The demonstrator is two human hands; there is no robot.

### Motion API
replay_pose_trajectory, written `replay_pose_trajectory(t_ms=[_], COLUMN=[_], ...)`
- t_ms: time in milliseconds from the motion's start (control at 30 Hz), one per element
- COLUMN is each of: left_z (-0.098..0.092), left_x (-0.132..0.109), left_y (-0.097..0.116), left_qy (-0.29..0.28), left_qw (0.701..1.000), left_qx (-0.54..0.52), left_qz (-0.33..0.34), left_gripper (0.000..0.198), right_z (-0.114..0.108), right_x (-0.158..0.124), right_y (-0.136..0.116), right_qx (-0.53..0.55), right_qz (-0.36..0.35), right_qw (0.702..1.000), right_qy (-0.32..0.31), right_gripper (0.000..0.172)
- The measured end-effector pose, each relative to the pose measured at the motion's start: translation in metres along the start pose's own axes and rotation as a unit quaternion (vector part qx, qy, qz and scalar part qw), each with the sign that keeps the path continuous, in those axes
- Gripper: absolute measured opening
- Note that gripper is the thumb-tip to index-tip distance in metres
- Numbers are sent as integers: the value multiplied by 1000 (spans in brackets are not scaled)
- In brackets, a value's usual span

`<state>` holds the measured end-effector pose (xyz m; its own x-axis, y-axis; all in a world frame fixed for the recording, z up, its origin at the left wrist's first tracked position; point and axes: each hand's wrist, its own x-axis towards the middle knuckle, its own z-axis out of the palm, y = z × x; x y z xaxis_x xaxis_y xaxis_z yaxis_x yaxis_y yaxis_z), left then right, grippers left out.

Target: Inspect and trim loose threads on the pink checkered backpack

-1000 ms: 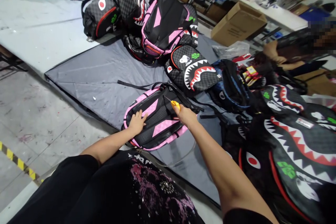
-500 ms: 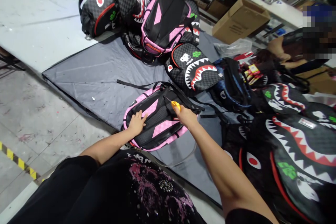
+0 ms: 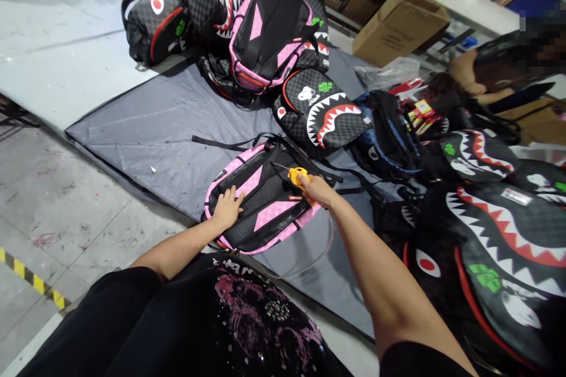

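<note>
A pink and black backpack [image 3: 274, 216] lies back panel up on the grey cloth, its black straps spread at the far end. My left hand [image 3: 227, 208] rests flat on its near left part, fingers spread. Wrapped round a yellow air blow gun [image 3: 297, 176] is my right hand [image 3: 319, 190], above the backpack's right side. The gun's thin nozzle points left over the black padded panel; whether its tip touches is unclear. From the right hand a clear hose [image 3: 331, 241] loops down toward my body.
Shark-mouth backpacks crowd the right [image 3: 499, 247] and far side [image 3: 331, 109]. Another pink backpack [image 3: 269, 29] lies farther back. Grey cloth [image 3: 145, 123] covers the table. A cardboard box [image 3: 400, 26] stands beyond, and a co-worker's arm [image 3: 464, 73] shows at right.
My right hand has turned and shifted slightly right, showing more of the yellow air blow gun. My left hand stays on the backpack. The whole view has shifted a little.
</note>
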<state>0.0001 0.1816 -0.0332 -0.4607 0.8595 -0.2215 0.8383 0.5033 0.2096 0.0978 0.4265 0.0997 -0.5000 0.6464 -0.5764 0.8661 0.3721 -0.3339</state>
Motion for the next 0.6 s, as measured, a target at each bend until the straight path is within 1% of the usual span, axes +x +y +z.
replay_pose_trajectory(t_ms=[100, 200, 267, 300, 333, 367, 400, 433, 467, 500, 533, 567, 600], left_z=[3, 3, -1, -5, -9, -13, -16, -19, -21, -22, -21, -20, -19], left_x=[1, 1, 2, 3, 3, 4, 4, 5, 6, 6, 8, 9, 10], left_y=[0, 0, -4, -7, -11, -16, -20, -25, -29, -33, -35, -37, -38], left_qy=[4, 11, 27, 31, 25, 8, -17, -48, -80, -107, -126, -141, -154], left_qw=[1000, 999, 992, 980, 953, 908, 853, 791, 732, 687, 657, 637, 618], left_qx=[-2, -43, -123, -195, -296, -407, -506, -587, -644, -678, -694, -703, -711], left_qz=[2, -9, -24, -36, -61, -94, -128, -167, -206, -239, -264, -281, -297], left_gripper=[62, 57, 51, 47, 43, 41, 40, 42, 45, 47, 48, 49, 48], right_z=[-2, -12, -21, -24, -24, -23, -19, -13, -6, 0, 5, 8, 8], right_x=[-1, -1, -2, -4, -8, -13, -19, -26, -34, -41, -48, -52, -56], right_y=[7, 17, 21, 22, 22, 20, 18, 16, 13, 10, 7, 5, 3], right_qx=[8, -1, -15, -24, -32, -38, -43, -44, -42, -38, -35, -39, -52], right_qz=[4, 18, 29, 32, 33, 31, 27, 18, 4, -14, -30, -37, -32], right_qw=[1000, 1000, 999, 998, 997, 997, 997, 998, 999, 997, 991, 986, 987], right_qy=[-9, 14, 38, 49, 55, 56, 52, 33, -11, -70, -126, -157, -151], right_gripper=[42, 45, 47, 48, 49, 49, 47, 45, 42, 40, 38, 38, 39])
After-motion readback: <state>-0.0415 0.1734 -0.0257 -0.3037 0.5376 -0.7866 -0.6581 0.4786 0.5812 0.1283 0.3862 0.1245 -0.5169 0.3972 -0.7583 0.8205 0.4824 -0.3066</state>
